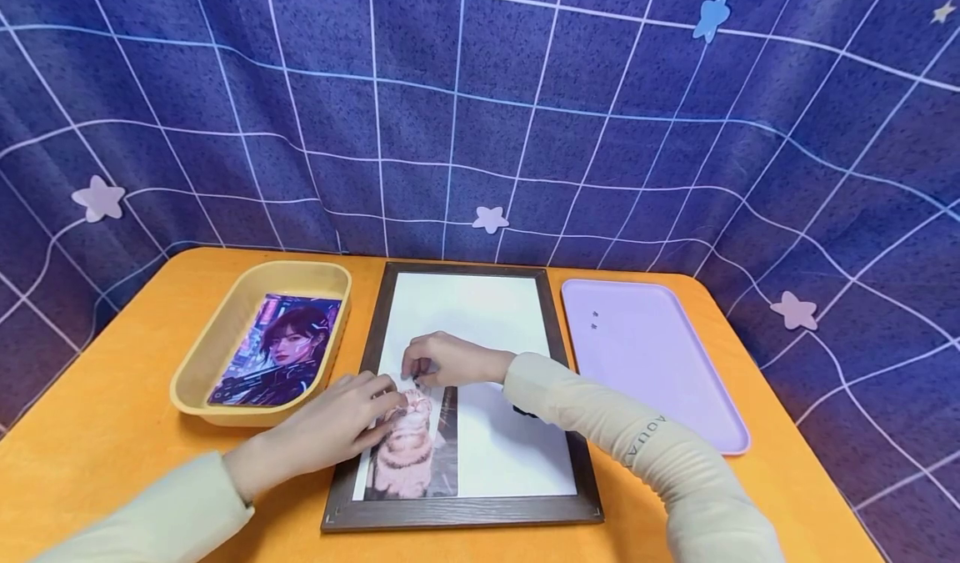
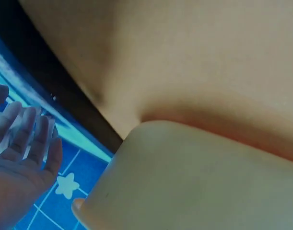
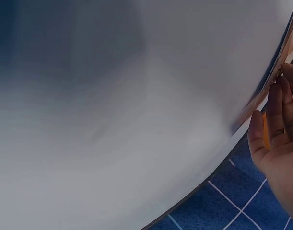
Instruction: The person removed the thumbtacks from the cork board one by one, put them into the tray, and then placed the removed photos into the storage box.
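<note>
A cat picture [image 1: 405, 454] lies upright in the lower left part of a white board [image 1: 517, 454] with a dark wooden frame [image 1: 465, 511]. My left hand [image 1: 348, 417] rests at the picture's upper left, its fingertips touching it. In the left wrist view the fingers of the left hand [image 2: 24, 148] look loosely bent. At the picture's top edge, my right hand [image 1: 450, 360] pinches something tiny between thumb and forefinger. The right wrist view shows the right hand [image 3: 280, 129] with a small metallic piece [image 3: 280, 73] at its fingertips; its exact kind is too small to tell.
Left of the board stands a yellow bin [image 1: 187, 379] holding a picture of a dark-haired figure [image 1: 281, 350]. To the right is a purple tray [image 1: 652, 363] with two small dark pieces [image 1: 595, 320]. An orange cloth [image 1: 82, 454] covers the table; a blue gridded curtain [image 1: 420, 113] hangs behind.
</note>
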